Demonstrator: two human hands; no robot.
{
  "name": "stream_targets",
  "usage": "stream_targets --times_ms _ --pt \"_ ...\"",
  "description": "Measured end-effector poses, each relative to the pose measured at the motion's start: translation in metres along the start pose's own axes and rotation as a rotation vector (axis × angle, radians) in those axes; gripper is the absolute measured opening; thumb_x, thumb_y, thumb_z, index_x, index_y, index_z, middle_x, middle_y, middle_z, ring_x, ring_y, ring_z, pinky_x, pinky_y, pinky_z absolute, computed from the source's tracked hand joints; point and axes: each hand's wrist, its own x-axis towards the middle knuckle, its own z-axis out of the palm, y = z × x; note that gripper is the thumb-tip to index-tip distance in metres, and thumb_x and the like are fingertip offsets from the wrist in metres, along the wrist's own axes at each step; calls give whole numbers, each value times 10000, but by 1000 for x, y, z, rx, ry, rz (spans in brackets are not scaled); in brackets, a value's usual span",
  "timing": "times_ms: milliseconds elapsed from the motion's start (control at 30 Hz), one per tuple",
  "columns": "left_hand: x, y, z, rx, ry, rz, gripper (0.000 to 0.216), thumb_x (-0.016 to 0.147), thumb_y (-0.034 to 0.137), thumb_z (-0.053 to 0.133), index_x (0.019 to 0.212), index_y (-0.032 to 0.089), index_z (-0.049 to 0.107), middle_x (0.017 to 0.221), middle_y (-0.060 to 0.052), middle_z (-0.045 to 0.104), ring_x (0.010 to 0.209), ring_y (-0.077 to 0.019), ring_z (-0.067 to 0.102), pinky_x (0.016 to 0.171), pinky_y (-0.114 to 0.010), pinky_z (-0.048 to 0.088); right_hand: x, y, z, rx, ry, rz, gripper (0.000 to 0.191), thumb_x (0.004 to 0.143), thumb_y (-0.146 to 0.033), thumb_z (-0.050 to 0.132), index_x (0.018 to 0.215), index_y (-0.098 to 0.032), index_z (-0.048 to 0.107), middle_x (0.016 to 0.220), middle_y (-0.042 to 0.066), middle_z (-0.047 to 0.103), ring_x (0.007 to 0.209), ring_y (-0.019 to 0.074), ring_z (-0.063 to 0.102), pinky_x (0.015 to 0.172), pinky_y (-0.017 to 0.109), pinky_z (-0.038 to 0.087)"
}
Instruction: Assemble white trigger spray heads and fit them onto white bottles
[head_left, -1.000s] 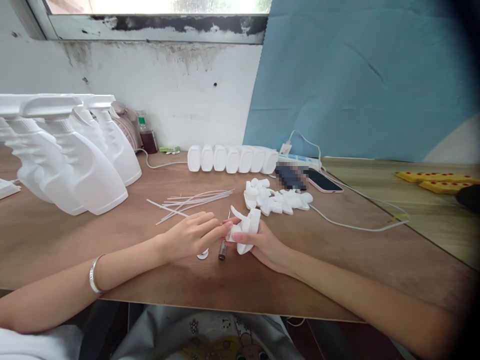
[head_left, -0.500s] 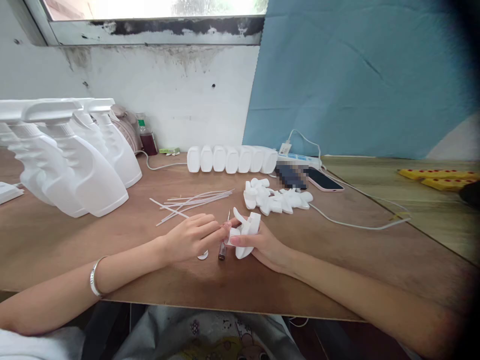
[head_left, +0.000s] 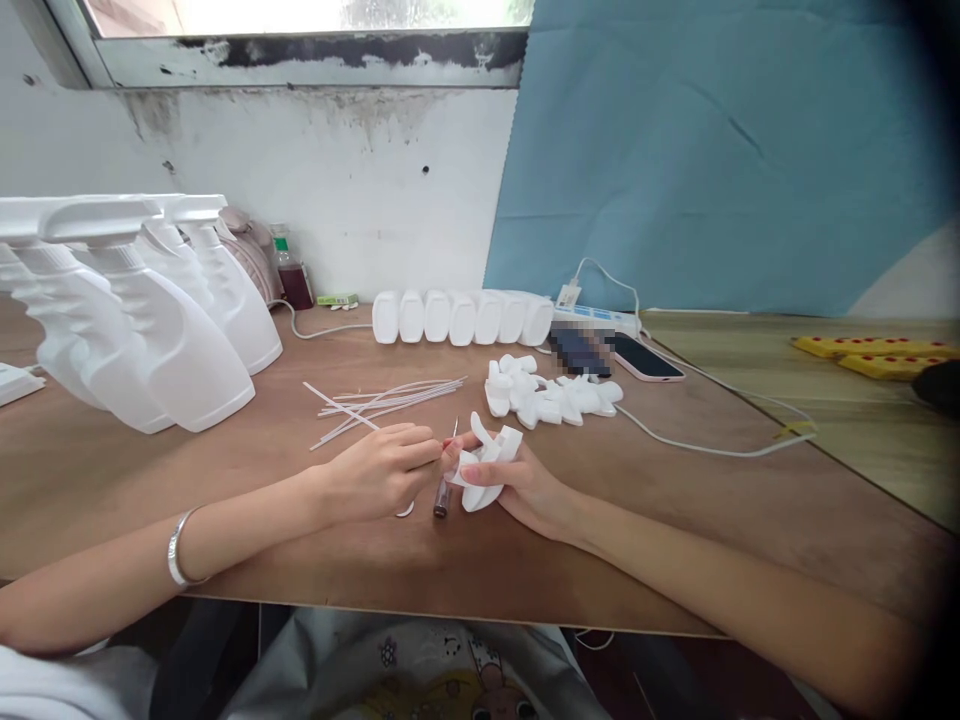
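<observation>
- Right hand point(head_left: 529, 490): grip clamped on a white spray head point(head_left: 487, 470). The spray head is held above the near middle of the worktop point(head_left: 600, 590), tilted, trigger on the far side.
- Left hand point(head_left: 382, 470): grip pinched together on a thin white straw point(head_left: 337, 405) at the left side of the spray head. The straw emerges toward the far left; its near end is hidden by the fingers.
- Screwdriver point(head_left: 441, 500): between the hands, brown handle toward the near side.
- White disc point(head_left: 406, 510): partly covered by the left hand.
- Loose straws point(head_left: 405, 398): on the worktop, beyond the left hand.
- Spare spray heads point(head_left: 574, 400): piled on the far side of the right hand.
- White bottles point(head_left: 187, 350): grouped at left, spray heads fitted.
- Markings: print on the small green box point(head_left: 337, 299), far left of centre, is too small to read. The green band on the dark red bottle point(head_left: 295, 280) is likewise illegible.
</observation>
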Motion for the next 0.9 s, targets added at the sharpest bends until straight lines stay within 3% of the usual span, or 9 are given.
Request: stream_targets --times_ms 133,300,433,533,633,767,900 --pt "8 -2 -10 -33 -163 -8 265 843 59 328 739 98 569 680 -66 530 611 -142 427 593 -273 375 1 2 -2 62 -19 -10 233 625 -184 726 836 -138 639 746 14 602 677 99 559 647 203 440" --pt "11 -15 -36 -113 -496 -196 341 814 80 363 1091 157 547 758 -45 575 704 -150 516 651 -251 397 -1 -1 -12 79 75 -14 278 574 -166 739 836 -135 652 827 40 624 771 137 581 732 251 464" --pt "11 -39 -39 -201 -462 -431 304 855 193 353 1055 173 582 741 -37 599 644 -132 540 616 -229 386 -3 -6 -16 41 76 10 290 552 -178 741 821 -115 652 921 81 625 749 155 592 750 296 479" --pt "24 -56 -21 -237 -391 -524 274 856 246 377 929 146 622 658 -36 591 588 -129 527 593 -228 369 -2 -5 -16 28 77 20 315 553 -186 743 845 -120 644 935 84 625 725 158 602 747 304 484" --pt "45 -72 12 -239 -327 -574 291 853 229 365 788 128 631 643 -54 593 603 -137 529 611 -237 361 -1 -4 -15 22 88 6 324 551 -191 748 846 -120 637 948 86 623 784 196 615 763 313 483" --pt "60 -90 51 -241 -442 -639 322 833 296 400 648 122 598 618 -68 584 592 -146 518 588 -240 348 -1 -5 -13 15 99 3 320 556 -190 749 844 -125 627 967 91 621 823 220 619 746 307 486" --pt "46 -101 57 -155 -503 -668 379 833 388 362 743 114 609 786 -109 609 706 -184 545 619 -256 369 -2 -6 -13 24 92 -2 306 557 -186 748 833 -124 629 956 87 623 813 199 617 750 295 485"
